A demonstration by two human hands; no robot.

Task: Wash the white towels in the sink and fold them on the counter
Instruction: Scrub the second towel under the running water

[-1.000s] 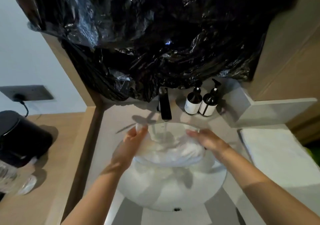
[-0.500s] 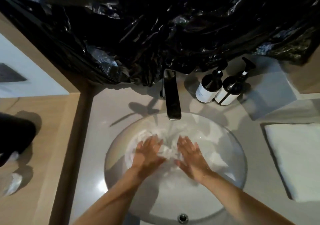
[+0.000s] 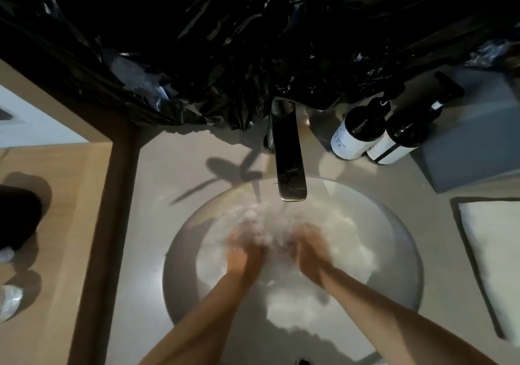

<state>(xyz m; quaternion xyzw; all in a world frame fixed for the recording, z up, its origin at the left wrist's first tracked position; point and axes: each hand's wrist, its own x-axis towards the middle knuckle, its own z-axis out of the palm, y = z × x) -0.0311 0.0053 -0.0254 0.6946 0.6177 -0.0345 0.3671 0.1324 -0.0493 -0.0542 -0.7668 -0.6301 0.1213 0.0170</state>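
Observation:
A wet white towel (image 3: pixel 349 240) lies bunched in the round white sink (image 3: pixel 180 252). Water runs from the dark flat faucet (image 3: pixel 289 162) onto it and splashes. My left hand (image 3: pixel 244 249) and my right hand (image 3: pixel 309 252) are side by side on the towel under the stream. Both are blurred by motion and spray, so the fingers cannot be made out. A second white towel (image 3: pixel 495 263) lies folded on the counter at the right edge.
Two dark pump bottles (image 3: pixel 374 131) with white labels stand behind the sink to the right. Crumpled black plastic sheeting (image 3: pixel 253 41) hangs over the back. A grey box (image 3: pixel 472 150) sits at the right. A wooden shelf (image 3: pixel 56 224) with a black object (image 3: pixel 17 218) lies left.
My hands went from holding the towel up under the faucet to pressing it down in the basin, close together. The view has tilted down and closer to the sink.

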